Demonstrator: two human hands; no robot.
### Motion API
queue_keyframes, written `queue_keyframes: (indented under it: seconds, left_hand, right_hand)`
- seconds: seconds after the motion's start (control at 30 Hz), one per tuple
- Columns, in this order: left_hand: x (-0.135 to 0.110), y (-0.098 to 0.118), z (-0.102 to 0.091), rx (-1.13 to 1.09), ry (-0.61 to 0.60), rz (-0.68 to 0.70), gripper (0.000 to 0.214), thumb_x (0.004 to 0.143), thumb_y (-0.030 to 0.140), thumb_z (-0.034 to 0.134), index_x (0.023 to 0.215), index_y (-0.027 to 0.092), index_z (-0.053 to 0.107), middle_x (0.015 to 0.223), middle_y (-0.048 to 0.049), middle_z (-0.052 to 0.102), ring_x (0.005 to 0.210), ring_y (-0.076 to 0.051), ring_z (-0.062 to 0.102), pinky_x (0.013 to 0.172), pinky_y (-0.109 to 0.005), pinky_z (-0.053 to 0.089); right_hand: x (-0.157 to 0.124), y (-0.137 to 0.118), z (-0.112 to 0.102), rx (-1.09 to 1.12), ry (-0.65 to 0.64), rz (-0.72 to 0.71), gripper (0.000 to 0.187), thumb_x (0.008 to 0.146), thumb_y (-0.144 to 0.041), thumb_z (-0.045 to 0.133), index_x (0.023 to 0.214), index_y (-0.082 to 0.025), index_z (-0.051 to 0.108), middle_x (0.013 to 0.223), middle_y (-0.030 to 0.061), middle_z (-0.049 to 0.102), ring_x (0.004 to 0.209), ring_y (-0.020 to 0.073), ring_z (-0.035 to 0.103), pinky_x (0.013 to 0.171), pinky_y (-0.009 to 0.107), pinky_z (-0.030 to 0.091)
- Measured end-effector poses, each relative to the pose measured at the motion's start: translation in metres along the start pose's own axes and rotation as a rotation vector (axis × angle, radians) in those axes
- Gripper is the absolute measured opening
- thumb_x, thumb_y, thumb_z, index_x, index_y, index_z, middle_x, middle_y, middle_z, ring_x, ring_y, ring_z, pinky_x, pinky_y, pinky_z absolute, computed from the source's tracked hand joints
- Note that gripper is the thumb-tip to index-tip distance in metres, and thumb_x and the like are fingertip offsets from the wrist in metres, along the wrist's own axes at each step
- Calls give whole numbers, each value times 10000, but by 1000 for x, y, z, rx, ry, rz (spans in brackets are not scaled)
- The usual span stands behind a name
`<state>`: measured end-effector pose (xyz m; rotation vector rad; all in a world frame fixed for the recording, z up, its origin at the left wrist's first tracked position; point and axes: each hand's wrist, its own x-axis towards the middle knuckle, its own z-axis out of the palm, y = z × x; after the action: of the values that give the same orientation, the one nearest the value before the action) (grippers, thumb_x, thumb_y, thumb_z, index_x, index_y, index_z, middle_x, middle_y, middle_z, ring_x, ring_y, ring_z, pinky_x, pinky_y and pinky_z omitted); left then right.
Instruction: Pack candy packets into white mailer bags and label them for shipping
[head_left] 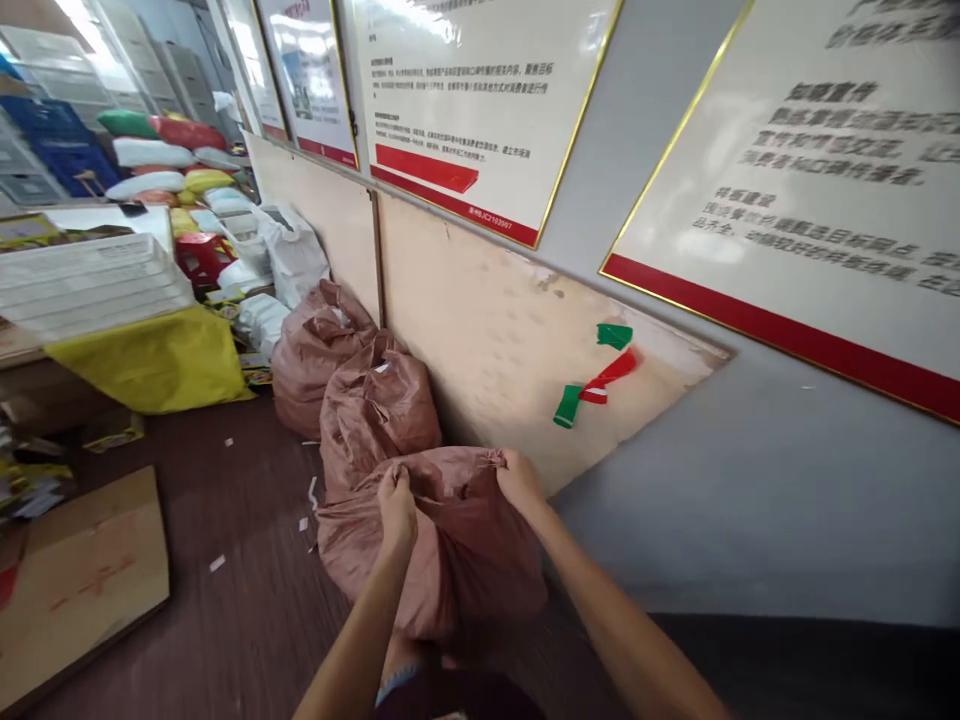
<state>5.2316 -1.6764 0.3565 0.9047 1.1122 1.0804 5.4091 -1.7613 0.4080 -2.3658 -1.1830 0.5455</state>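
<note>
A large reddish-brown woven sack (480, 560) stands on the floor right in front of me, against the wall. My left hand (397, 500) is closed round the near left part of its rim. On the far right side of the rim, my right hand (517, 480) grips a bunched bit of the same sack. The mouth between my hands is partly folded over, so what lies inside is hidden. Just beyond it sits a second brown sack (382, 410) with its top gathered, and behind that a third sack (319, 340).
Framed posters (465, 120) hang on the wall at my right, above a beige panel (465, 310) with red and green tape (611, 375). A flat cardboard piece (90, 590) lies on the floor at left. White trays (90, 285) and a yellow sheet (157, 360) stand further back.
</note>
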Motion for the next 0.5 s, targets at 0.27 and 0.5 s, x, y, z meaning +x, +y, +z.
queue_keyframes:
  seconds: [0.27,0.5]
  left_hand:
    - [47,-101,-6,381,-369,-207,257,864,317,570,1054,147,602,1053,-63,642,905,-187,628,783,-400,531]
    - [91,-102,-70,663,-767,-266,252,864,325,568,1042,154,618,1059,-60,653,949,-201,626,834,-425,516]
  right_hand:
    - [-33,13,162,9,-231,154,312,808,-284,556,1097,-202,640,1103,76,677,1055,235,601,865,295,412]
    - [-25,44,188,-58,-84,506,436,782,-97,368,1140,-107,616,1043,173,680,983,257,637,808,308,454]
